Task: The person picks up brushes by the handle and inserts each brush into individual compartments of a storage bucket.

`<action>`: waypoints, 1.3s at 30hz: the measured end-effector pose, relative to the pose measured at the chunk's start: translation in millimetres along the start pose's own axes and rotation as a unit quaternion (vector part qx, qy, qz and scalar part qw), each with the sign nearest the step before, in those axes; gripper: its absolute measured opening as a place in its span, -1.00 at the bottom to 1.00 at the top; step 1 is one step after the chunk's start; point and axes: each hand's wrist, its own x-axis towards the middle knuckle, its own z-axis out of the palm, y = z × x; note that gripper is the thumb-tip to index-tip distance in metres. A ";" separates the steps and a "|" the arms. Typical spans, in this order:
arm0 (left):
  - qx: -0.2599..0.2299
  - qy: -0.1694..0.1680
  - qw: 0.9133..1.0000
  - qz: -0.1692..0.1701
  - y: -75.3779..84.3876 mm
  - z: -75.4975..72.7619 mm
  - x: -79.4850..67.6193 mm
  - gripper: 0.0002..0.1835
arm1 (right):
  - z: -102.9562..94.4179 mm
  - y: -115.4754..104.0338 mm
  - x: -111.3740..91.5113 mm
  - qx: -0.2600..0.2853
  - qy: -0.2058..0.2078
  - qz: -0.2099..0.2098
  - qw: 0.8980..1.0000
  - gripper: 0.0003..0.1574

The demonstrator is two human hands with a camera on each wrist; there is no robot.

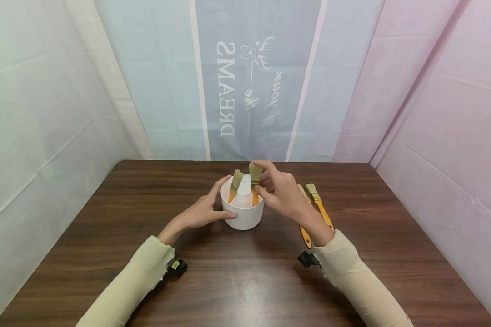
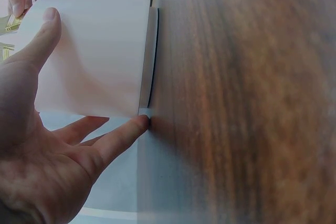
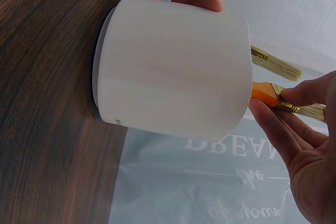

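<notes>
A round white container (image 1: 245,220) stands upright on the table, with a white divider or core visible inside. My left hand (image 1: 204,211) holds its left side, the thumb on the front wall and the fingers around the far side. Thumb and fingers of my right hand (image 1: 284,193) pinch a paintbrush (image 3: 265,94) near its metal ferrule. That brush is bristles up, and its orange handle reaches down inside the container. Another paintbrush (image 3: 275,65) leans bristles up in the container's left part. Both handle ends are hidden by the wall.
Two more paintbrushes with orange handles lie on the brown wooden table (image 1: 237,281), right of the container; one paintbrush (image 1: 321,209) shows well, the other is partly under my right forearm. A printed cloth (image 1: 167,81) hangs behind the table, with pale cloth at both sides.
</notes>
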 end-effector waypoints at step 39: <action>-0.002 0.005 1.000 0.005 1.4 -0.3 -0.1 0.17 | 0.9 2.7 0.0 0.001 -0.002 0.003 1.000 -0.26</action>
